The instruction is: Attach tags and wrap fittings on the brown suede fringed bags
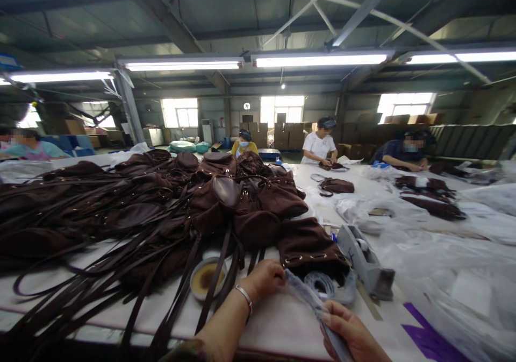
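A long, greyish strip of clear plastic point(302, 289) stretches between my two hands above the near table edge. My left hand point(266, 278), with a silver bangle at the wrist, is closed on its far end. Lower down, my right hand point(349, 327) pinches the strip between thumb and fingers, and its end hangs below. Just beyond lies a coil of similar greyish plastic point(319, 285), beside the open mouth of a dark brown drawstring bag point(308, 241). A round bowl with yellowish-brown contents point(208, 278) sits left of my left hand, partly covered by a strap.
A large heap of brown bags point(226, 190) with trailing straps point(169, 297) covers the left and middle. On the right stand a grey tape dispenser point(365, 262), crumpled clear plastic bags point(435, 265) and a purple piece point(433, 335). Several co-workers point(320, 144) are across the table.
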Motion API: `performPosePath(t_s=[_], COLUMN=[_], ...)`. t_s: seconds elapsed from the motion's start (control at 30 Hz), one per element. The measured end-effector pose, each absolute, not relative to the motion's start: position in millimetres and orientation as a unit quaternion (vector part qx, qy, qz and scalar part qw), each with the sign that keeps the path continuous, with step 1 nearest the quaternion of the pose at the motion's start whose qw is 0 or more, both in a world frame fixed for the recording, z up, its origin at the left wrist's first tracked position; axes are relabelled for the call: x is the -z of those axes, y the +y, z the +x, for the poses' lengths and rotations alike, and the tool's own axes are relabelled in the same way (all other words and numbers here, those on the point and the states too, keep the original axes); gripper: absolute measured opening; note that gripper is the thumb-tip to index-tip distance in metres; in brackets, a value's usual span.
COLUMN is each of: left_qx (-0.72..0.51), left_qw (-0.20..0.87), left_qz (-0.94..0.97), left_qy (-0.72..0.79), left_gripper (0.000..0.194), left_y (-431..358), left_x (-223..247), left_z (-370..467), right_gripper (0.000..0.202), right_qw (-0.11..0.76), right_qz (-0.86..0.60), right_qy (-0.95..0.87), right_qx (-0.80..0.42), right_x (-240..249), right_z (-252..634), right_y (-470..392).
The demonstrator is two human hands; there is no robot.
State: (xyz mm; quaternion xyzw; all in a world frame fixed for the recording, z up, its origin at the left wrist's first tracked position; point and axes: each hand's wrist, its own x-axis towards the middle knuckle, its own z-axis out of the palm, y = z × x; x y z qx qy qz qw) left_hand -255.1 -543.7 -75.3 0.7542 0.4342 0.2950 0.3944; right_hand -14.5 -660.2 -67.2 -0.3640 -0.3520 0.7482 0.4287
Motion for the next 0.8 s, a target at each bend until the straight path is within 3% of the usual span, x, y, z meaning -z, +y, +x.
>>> performPosePath(t_s=[0.23, 0.4, 0.57, 0.8], left_qx=[-0.335, -0.353, -0.361, -0.330], left_qw=[0.294, 0.273, 0.281, 0.293], left_qz=[0.735, 0.696, 0.666, 0.691], left_qy=[0.511, 0.562, 0.589, 0.572], left_gripper=[0.013, 0.010, 0.013, 0.022], left_y=[-546, -548, -549, -548], left_x=[79, 89, 95, 82], left_z=[-256, -255, -250, -252], right_gripper=[0.042, 0.007, 0.024, 0.026], right_qw=[0.395, 0.244, 0.137, 0.075], right_qz=[-0.413, -0.488, -0.439, -0.424], right_qy=[-0.516, -0.789, -0.888, -0.902], right_qx=[-0.638, -0.283, 0.010, 0.030], right_x=[83, 108, 116, 93], right_z=[-15, -10, -20, -32], right_y=[-663, -665, -665, -670])
